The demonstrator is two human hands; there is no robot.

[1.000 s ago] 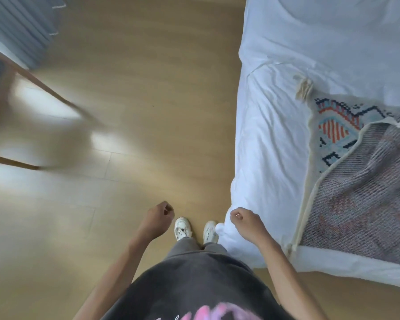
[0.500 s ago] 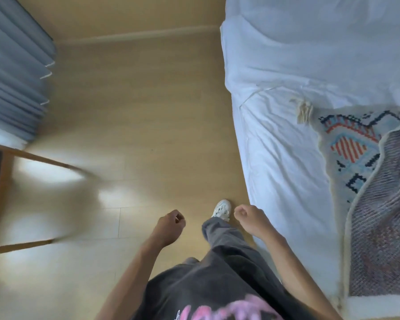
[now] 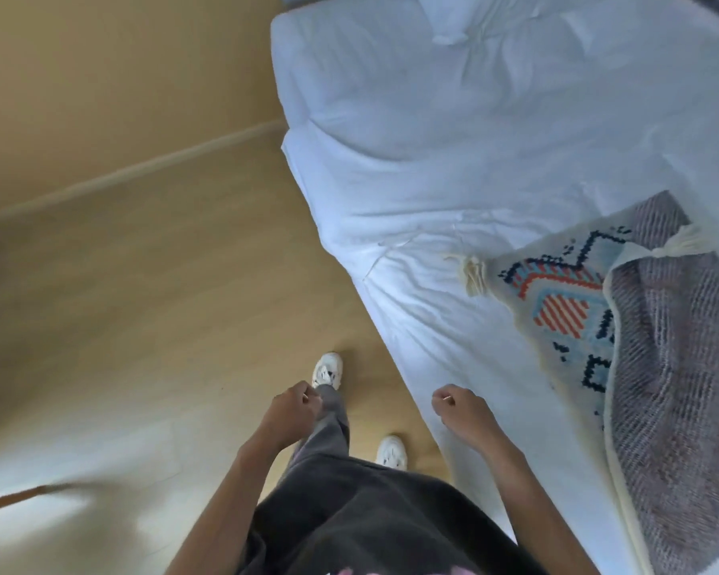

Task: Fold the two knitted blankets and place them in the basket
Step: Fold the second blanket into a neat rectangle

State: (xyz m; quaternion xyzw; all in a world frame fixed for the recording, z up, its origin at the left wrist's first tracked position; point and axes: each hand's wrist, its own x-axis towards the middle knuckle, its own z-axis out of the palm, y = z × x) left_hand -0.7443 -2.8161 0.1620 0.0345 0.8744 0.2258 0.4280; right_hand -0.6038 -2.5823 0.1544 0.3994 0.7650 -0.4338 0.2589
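Since the earlier frames the camera has swung right and the person has stepped forward along the bed (image 3: 453,168); the left foot now leads, the curtain is gone from view and a pillow (image 3: 474,18) shows at top. Left hand (image 3: 291,412) curled into a loose fist over the grey trouser leg (image 3: 328,433), holding nothing. Right hand (image 3: 463,412) also a loose fist, fingers together, empty, hovering at the bed's near edge over the white sheet; cannot tell if it touches. Two white sneakers on the wood floor (image 3: 142,305): one ahead (image 3: 328,370), one behind (image 3: 391,451). Patterned knitted blanket (image 3: 557,300), cream with navy, red and light-blue motif, lies spread on the bed right of the hands, cream tassel (image 3: 474,273) at its corner. Grey-mauve knitted blanket (image 3: 673,367) lies on top of it, overlapping its right part, cream-edged, with its own tassel (image 3: 685,244). Both unfolded, apart from the hands. Image motion-blurred at lower left, a wooden furniture leg (image 3: 13,498) barely readable.
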